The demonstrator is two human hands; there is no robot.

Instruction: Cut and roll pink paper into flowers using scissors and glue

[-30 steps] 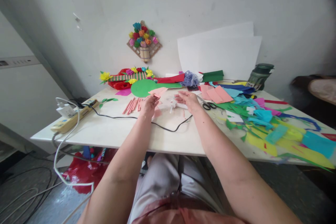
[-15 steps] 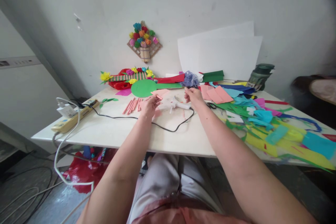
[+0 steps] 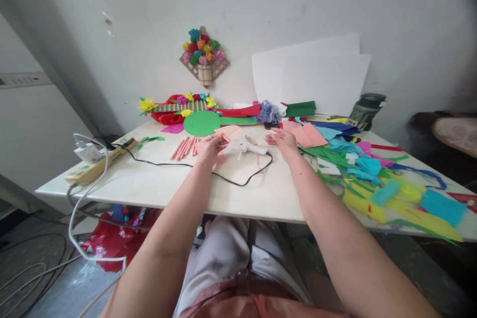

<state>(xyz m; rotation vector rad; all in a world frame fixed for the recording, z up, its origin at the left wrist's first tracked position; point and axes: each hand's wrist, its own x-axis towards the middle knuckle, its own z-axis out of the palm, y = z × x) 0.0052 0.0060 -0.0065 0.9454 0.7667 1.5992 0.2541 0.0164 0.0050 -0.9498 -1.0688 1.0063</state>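
My left hand [image 3: 207, 148] is closed in a pinch on a thin pink paper roll [image 3: 222, 135], held just above a pink paper piece on the white table [image 3: 167, 189]. A white glue gun [image 3: 249, 147] lies between my hands, and its black cord [image 3: 238, 183] loops toward me. My right hand [image 3: 283, 141] rests to the right of the glue gun with its fingers loosely spread and nothing in it, beside flat pink paper sheets [image 3: 311, 134].
Several pink paper rolls [image 3: 184, 148] lie left of my left hand, with a green paper paddle shape [image 3: 203, 123] behind. A power strip [image 3: 93, 169] sits at the table's left edge. Coloured paper scraps [image 3: 376, 179] cover the right side. A dark jar [image 3: 367, 109] stands far right.
My right hand has left the glue gun's rear and moved right toward the pink sheets. My left hand keeps the pink roll. The view has shifted slightly.
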